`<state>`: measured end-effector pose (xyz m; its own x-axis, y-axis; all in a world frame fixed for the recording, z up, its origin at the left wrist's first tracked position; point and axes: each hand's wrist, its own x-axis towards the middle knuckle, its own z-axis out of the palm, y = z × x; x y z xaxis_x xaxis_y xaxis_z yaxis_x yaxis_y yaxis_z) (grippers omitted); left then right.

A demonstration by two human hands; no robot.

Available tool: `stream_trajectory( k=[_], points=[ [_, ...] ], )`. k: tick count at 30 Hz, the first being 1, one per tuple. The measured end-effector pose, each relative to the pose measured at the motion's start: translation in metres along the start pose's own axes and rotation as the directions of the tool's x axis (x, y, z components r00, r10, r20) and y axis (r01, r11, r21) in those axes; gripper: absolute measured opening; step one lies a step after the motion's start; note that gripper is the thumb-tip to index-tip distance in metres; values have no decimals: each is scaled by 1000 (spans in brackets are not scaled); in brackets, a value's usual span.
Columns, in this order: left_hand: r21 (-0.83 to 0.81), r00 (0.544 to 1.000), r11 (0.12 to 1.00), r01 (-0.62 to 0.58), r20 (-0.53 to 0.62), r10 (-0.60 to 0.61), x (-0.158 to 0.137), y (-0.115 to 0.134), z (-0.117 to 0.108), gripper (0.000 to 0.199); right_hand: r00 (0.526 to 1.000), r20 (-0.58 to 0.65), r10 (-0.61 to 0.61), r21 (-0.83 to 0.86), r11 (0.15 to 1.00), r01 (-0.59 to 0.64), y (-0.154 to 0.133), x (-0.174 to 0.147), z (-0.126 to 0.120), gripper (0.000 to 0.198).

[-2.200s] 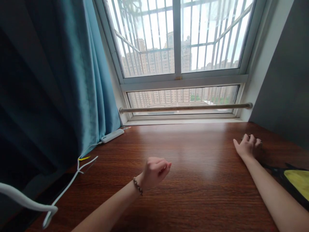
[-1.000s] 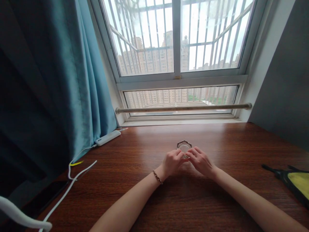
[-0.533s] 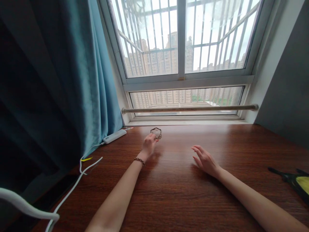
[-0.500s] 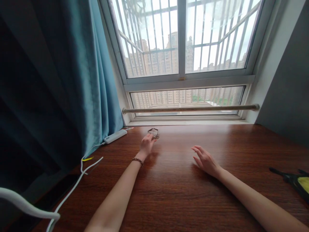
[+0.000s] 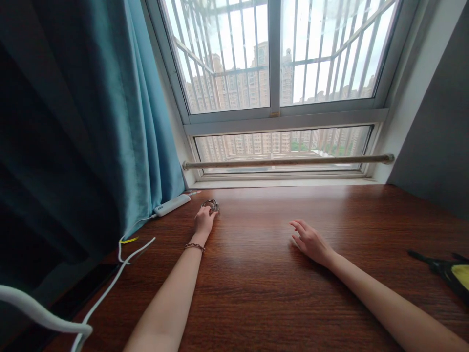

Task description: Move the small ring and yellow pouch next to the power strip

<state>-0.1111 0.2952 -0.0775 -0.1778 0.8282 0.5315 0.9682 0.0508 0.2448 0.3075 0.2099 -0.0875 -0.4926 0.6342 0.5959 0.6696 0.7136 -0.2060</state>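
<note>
Head view, 1 glass dish under left hand, right hand flat on 1 table

Daylight pours in through the window at the bench's far edge, overexposing the sky. A pale sheen lies across the bench centre. The curtain falls into deep shadow at left. Wide-angle distortion bends the frame edges; focus is fairly sharp.
</note>
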Motion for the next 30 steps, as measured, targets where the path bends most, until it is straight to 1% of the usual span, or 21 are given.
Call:
stream_trajectory(
  k=[6, 14, 22, 30],
  points=[
    [17, 1000, 1000, 19, 4, -19, 2, -6, 1, 28, 1000, 0, 8, 11, 1000, -8, -1, 0, -1, 33],
    [11, 999, 999, 44, -12, -44, 2, -4, 0, 28, 1000, 3, 5, 7, 1000, -5, -2, 1, -3, 34],
    [-35, 998, 998, 51, -35, -52, 3, -6, 0, 28, 1000, 3, 0, 5, 1000, 0, -3, 1, -2, 33],
    [-103, 996, 994, 40, -71, -48, 8, -14, 9, 30, 1000, 5, -2, -28, 1000, 2, 0, -1, -2, 33]
  ],
)
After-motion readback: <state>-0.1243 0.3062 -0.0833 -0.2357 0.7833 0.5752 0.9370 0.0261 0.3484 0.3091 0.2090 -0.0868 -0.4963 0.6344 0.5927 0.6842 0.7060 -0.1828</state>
